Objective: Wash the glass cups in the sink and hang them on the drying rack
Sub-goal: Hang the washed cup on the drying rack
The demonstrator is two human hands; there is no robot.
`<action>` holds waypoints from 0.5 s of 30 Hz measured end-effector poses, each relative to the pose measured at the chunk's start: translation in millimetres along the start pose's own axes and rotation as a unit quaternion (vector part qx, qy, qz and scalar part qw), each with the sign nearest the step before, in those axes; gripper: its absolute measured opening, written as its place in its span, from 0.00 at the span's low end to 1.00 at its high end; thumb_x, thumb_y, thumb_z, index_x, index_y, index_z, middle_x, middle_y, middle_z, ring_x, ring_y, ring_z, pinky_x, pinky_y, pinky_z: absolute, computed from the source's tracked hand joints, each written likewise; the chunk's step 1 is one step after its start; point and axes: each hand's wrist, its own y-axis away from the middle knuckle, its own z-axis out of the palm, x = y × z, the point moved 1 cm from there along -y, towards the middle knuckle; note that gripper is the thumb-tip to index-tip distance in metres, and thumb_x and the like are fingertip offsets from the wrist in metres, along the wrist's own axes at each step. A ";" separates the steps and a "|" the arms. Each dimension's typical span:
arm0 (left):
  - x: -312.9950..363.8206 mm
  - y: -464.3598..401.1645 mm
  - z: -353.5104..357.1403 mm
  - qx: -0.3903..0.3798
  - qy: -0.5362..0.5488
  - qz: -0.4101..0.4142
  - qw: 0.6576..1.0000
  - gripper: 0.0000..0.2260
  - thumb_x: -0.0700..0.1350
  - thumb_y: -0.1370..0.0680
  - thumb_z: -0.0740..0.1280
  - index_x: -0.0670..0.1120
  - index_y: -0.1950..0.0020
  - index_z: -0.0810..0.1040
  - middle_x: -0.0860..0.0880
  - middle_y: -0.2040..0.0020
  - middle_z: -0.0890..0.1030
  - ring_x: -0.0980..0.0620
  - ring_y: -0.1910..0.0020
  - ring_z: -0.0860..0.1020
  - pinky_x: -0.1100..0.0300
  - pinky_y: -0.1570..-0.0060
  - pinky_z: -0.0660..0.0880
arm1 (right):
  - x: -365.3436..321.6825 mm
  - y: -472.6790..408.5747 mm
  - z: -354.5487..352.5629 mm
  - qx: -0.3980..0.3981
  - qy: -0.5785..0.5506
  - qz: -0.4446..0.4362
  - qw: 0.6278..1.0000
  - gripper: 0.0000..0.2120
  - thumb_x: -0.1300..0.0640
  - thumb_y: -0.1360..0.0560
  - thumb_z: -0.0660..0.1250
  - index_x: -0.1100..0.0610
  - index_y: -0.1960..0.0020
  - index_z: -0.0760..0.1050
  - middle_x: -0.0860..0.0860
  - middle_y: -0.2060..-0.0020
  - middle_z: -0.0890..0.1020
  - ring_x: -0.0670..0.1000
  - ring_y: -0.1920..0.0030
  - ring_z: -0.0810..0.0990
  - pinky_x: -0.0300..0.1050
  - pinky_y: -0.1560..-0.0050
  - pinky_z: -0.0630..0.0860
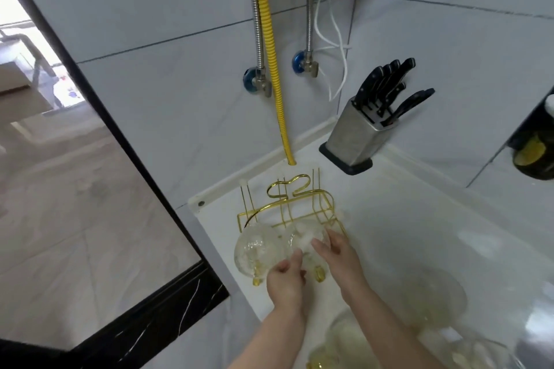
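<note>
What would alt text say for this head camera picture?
Two hands, left hand and right hand, set a glass cup onto a gold wire drying rack beside another hung cup. A knife block stands behind on the white counter.

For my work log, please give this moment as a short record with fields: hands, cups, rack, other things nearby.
left hand: holds lower part of the cup
right hand: fingers on the same cup
held cup: clear glass, at the rack
second cup: hangs on rack, to the left
drying rack: gold wire, on white counter
knife block: steel, in the corner
</note>
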 end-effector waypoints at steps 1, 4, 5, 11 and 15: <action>2.3 0.7 -1.9 -0.009 0.003 -0.006 1.000 0.11 0.46 0.24 0.71 0.42 0.62 0.78 0.46 0.64 0.80 0.50 0.63 0.79 0.63 0.62 0.76 | 1.4 0.0 1.6 0.006 0.001 -0.001 1.000 0.18 0.54 0.26 0.71 0.52 0.37 0.75 0.47 0.42 0.81 0.49 0.41 0.78 0.46 0.41 0.74; 8.5 0.3 -7.2 -0.040 0.009 -0.024 0.999 0.09 0.45 0.23 0.70 0.43 0.61 0.78 0.44 0.62 0.81 0.49 0.61 0.79 0.62 0.62 0.76 | 4.8 -0.2 6.0 0.028 0.031 0.011 0.999 0.20 0.51 0.25 0.69 0.53 0.35 0.72 0.46 0.41 0.78 0.48 0.41 0.76 0.41 0.43 0.72; 10.1 -0.1 -9.3 -0.052 0.006 -0.027 0.998 0.08 0.44 0.22 0.69 0.42 0.60 0.78 0.44 0.61 0.81 0.49 0.61 0.79 0.61 0.62 0.76 | 5.1 1.0 6.6 0.031 0.046 0.010 0.998 0.18 0.51 0.25 0.69 0.54 0.38 0.72 0.45 0.44 0.78 0.46 0.45 0.77 0.37 0.47 0.73; 11.5 -5.3 -28.3 -0.128 -0.053 -0.049 0.989 0.10 0.44 0.19 0.64 0.38 0.52 0.78 0.40 0.59 0.78 0.48 0.66 0.76 0.60 0.67 0.75 | 8.0 26.0 1.1 0.045 0.133 0.033 0.990 0.19 0.57 0.24 0.67 0.58 0.34 0.71 0.49 0.49 0.78 0.48 0.48 0.76 0.39 0.47 0.70; 11.1 -5.1 -36.1 -0.206 -0.131 -0.040 0.969 0.04 0.41 0.20 0.64 0.42 0.52 0.77 0.43 0.59 0.79 0.48 0.64 0.78 0.56 0.60 0.77 | 8.7 62.0 -21.3 0.045 0.146 0.038 0.988 0.19 0.55 0.24 0.68 0.56 0.34 0.72 0.51 0.42 0.79 0.47 0.45 0.76 0.36 0.45 0.71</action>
